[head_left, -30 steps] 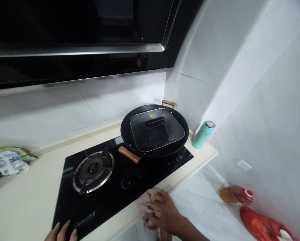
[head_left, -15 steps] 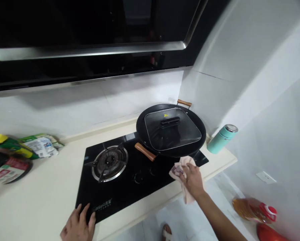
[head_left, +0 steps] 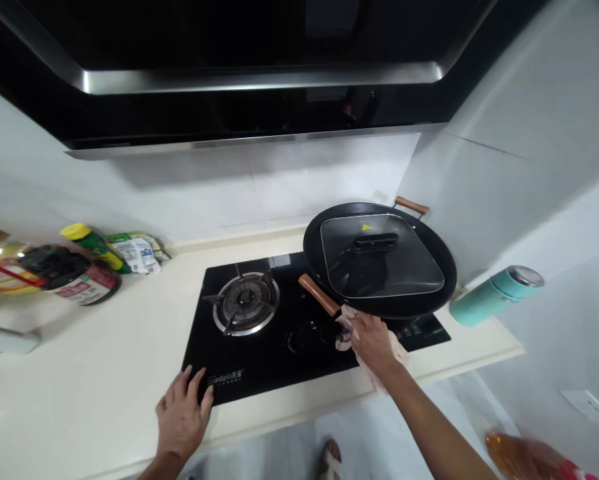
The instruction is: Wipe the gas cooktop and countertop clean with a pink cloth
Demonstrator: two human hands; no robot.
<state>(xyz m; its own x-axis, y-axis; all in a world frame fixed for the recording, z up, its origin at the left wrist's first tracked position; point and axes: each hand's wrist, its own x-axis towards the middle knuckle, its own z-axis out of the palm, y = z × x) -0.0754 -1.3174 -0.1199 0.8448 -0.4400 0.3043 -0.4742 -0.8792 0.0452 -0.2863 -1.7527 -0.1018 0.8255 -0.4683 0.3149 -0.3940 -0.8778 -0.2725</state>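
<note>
My right hand (head_left: pixel 372 341) presses a pale pink cloth (head_left: pixel 397 350) onto the black glass gas stove (head_left: pixel 274 370), just in front of a large black wok (head_left: pixel 447 273). The cloth's far edge is by the wok's near wooden handle (head_left: pixel 319 295), and part of it hangs toward the counter's front edge. A glass lid (head_left: pixel 339 257) with a black knob lies on the wok. At the stove's front left corner, my left hand (head_left: pixel 184 410) rests with fingers spread, holding nothing. Left of the wok, the bare burner (head_left: pixel 247 303) shows its metal ring and pan supports.
A turquoise flask (head_left: pixel 494 297) stands right of the wok, near the side wall. Bottles, including a dark sauce bottle (head_left: pixel 87 283), and packets (head_left: pixel 137 253) are along the counter's left. The range hood (head_left: pixel 259 80) overhangs the stove. An amber bottle (head_left: pixel 519 453) is low at right.
My right hand has slid the cloth leftward and closer to the wok's near handle. My left hand stays at the stove corner. The view has turned left, showing more bottles.
</note>
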